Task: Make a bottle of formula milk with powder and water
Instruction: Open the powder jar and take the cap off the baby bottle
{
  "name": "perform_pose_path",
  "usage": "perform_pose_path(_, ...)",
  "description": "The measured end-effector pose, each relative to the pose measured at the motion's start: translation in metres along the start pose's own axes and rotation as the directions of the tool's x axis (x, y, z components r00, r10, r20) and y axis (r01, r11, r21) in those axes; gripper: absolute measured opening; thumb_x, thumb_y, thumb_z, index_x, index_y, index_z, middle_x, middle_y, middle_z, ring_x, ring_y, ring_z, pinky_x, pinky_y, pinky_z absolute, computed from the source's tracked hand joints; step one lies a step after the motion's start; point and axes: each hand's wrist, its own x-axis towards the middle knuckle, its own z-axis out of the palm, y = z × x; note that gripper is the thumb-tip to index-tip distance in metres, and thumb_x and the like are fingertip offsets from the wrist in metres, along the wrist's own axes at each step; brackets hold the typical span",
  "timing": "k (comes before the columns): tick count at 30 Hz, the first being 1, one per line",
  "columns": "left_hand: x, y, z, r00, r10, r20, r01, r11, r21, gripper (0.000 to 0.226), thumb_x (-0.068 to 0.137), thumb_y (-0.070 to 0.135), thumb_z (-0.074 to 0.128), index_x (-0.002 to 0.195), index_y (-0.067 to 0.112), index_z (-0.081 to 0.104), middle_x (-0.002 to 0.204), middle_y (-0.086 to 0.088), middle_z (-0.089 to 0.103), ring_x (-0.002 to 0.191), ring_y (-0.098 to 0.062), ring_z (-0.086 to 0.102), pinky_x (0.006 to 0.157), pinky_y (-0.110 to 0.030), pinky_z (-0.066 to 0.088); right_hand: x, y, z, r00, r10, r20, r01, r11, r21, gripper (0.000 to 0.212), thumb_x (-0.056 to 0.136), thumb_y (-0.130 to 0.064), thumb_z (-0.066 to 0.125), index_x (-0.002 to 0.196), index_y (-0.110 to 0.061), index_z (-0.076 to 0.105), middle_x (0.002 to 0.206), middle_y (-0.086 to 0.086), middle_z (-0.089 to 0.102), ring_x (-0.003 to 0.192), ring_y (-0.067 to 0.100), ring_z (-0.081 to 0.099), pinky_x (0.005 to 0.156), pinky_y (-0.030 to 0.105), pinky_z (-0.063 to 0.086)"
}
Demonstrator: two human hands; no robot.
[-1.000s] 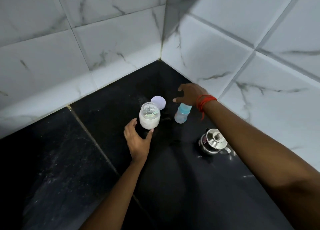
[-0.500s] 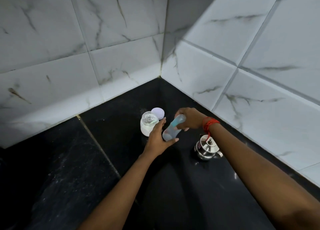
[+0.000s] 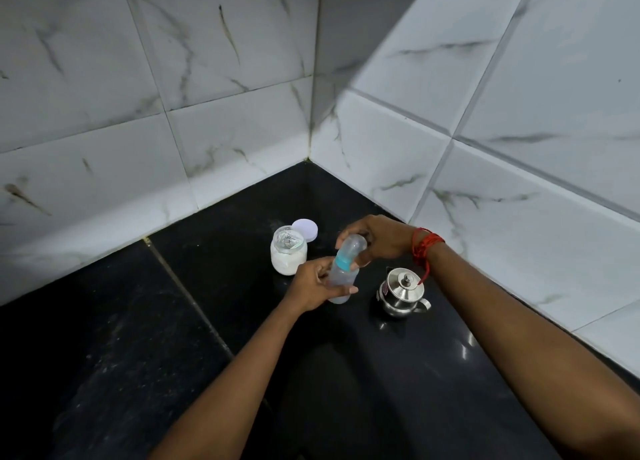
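A clear baby bottle (image 3: 343,275) with a blue collar and a clear cap is held tilted above the black counter. My left hand (image 3: 313,285) grips its lower body. My right hand (image 3: 375,236) wraps the capped top end. An open glass jar (image 3: 288,253) of white powder stands just left of the hands, with something pale lying inside on the powder. Its white lid (image 3: 305,229) lies flat behind it. A small steel lidded pot (image 3: 403,292) stands to the right, under my right wrist.
The black stone counter (image 3: 145,338) runs into a corner of white marble-look wall tiles (image 3: 242,141) on the left and right. A red thread band (image 3: 425,246) is tied around my right wrist.
My right hand lifted the bottle from the counter and brought it toward me. My left hand left the jar's side and took hold of the bottle's lower body.
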Motion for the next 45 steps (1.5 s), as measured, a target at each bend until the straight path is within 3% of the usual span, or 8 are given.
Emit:
perform_pose_path(7, 0.004, -0.007, -0.001, 0.995, -0.068, -0.071, 0.071, 0.997, 0.036, 0.051, 0.068, 0.021, 0.098, 0.112, 0.024, 0.072, 0.108, 0.005, 0.078, 0.102, -0.011, 0.074, 0.091, -0.028, 0.059, 0.003, 0.007, -0.011, 0.991, 0.048, -0.122, -0.021, 0.976, 0.217, 0.046, 0.077, -0.016, 0.086, 0.119, -0.016, 0.068, 0.113, 0.003, 0.070, 0.096, 0.021, 0.072, 0.075, 0.028, 0.062)
perform_pose_path(11, 0.003, -0.018, -0.005, 0.979, -0.102, -0.176, 0.110, 0.993, 0.040, 0.052, 0.068, 0.025, 0.098, 0.112, 0.019, 0.072, 0.105, 0.007, 0.077, 0.100, -0.010, 0.073, 0.086, -0.022, 0.058, 0.022, 0.026, -0.010, 0.926, 0.214, -0.310, -0.230, 0.973, -0.016, 0.043, 0.080, -0.024, 0.080, 0.120, -0.017, 0.065, 0.118, 0.007, 0.068, 0.105, 0.026, 0.065, 0.088, 0.034, 0.055)
perform_pose_path(18, 0.009, -0.013, -0.013, 0.969, -0.080, -0.234, 0.097, 0.993, 0.061, 0.046, 0.071, 0.027, 0.096, 0.108, 0.025, 0.069, 0.103, 0.010, 0.076, 0.097, 0.000, 0.071, 0.083, -0.017, 0.058, 0.075, 0.057, 0.049, 0.841, 0.482, -0.247, -0.495, 0.869, 0.011, 0.036, 0.088, -0.022, 0.051, 0.122, -0.011, 0.058, 0.121, 0.016, 0.064, 0.107, 0.037, 0.064, 0.093, 0.043, 0.055)
perform_pose_path(26, 0.015, -0.018, -0.020, 0.957, -0.094, -0.274, 0.118, 0.990, 0.072, 0.052, 0.069, 0.029, 0.097, 0.113, 0.023, 0.069, 0.106, 0.010, 0.076, 0.102, -0.004, 0.072, 0.089, -0.025, 0.059, 0.109, 0.070, 0.074, 0.782, 0.621, -0.052, -0.619, 0.784, 0.054, 0.047, 0.083, -0.012, 0.070, 0.128, -0.013, 0.060, 0.129, 0.014, 0.061, 0.115, 0.032, 0.061, 0.099, 0.045, 0.053)
perform_pose_path(31, 0.012, -0.015, -0.019, 0.954, -0.097, -0.284, 0.128, 0.987, 0.093, 0.051, 0.069, 0.028, 0.097, 0.112, 0.022, 0.070, 0.105, 0.011, 0.076, 0.100, -0.001, 0.072, 0.088, -0.023, 0.060, 0.098, 0.069, 0.069, 0.832, 0.524, -0.180, -0.533, 0.846, 0.002, 0.065, 0.084, -0.025, 0.076, 0.143, -0.015, 0.049, 0.142, 0.015, 0.049, 0.126, 0.035, 0.054, 0.105, 0.045, 0.048)
perform_pose_path(35, 0.008, -0.004, -0.015, 0.927, -0.110, -0.358, 0.158, 0.981, 0.110, 0.053, 0.066, 0.028, 0.099, 0.109, 0.024, 0.069, 0.098, 0.018, 0.073, 0.092, 0.009, 0.069, 0.080, -0.012, 0.055, 0.077, 0.038, 0.048, 0.783, 0.403, -0.473, -0.281, 0.908, 0.310, 0.032, 0.100, -0.039, 0.056, 0.115, -0.014, 0.066, 0.111, 0.010, 0.071, 0.092, 0.021, 0.067, 0.087, 0.034, 0.054)
perform_pose_path(39, 0.005, 0.011, -0.010, 0.863, -0.075, -0.500, 0.188, 0.965, 0.181, 0.056, 0.060, 0.038, 0.100, 0.102, 0.024, 0.066, 0.087, 0.020, 0.066, 0.080, 0.006, 0.064, 0.071, -0.014, 0.052, 0.043, -0.008, 0.038, 0.815, 0.428, -0.392, -0.228, 0.857, 0.462, 0.060, 0.093, -0.068, 0.045, 0.086, -0.013, 0.067, 0.066, 0.005, 0.073, 0.055, 0.016, 0.067, 0.066, 0.035, 0.060)
perform_pose_path(45, 0.007, 0.022, 0.005, 0.821, 0.109, -0.561, 0.156, 0.901, 0.404, 0.062, 0.058, 0.043, 0.096, 0.097, 0.015, 0.057, 0.093, 0.001, 0.066, 0.089, -0.020, 0.065, 0.072, -0.039, 0.057, 0.027, -0.038, 0.062, 0.765, 0.480, -0.430, -0.378, 0.875, 0.303, 0.064, 0.066, -0.087, 0.057, 0.075, -0.024, 0.058, 0.081, -0.007, 0.068, 0.080, 0.018, 0.068, 0.077, 0.035, 0.057)
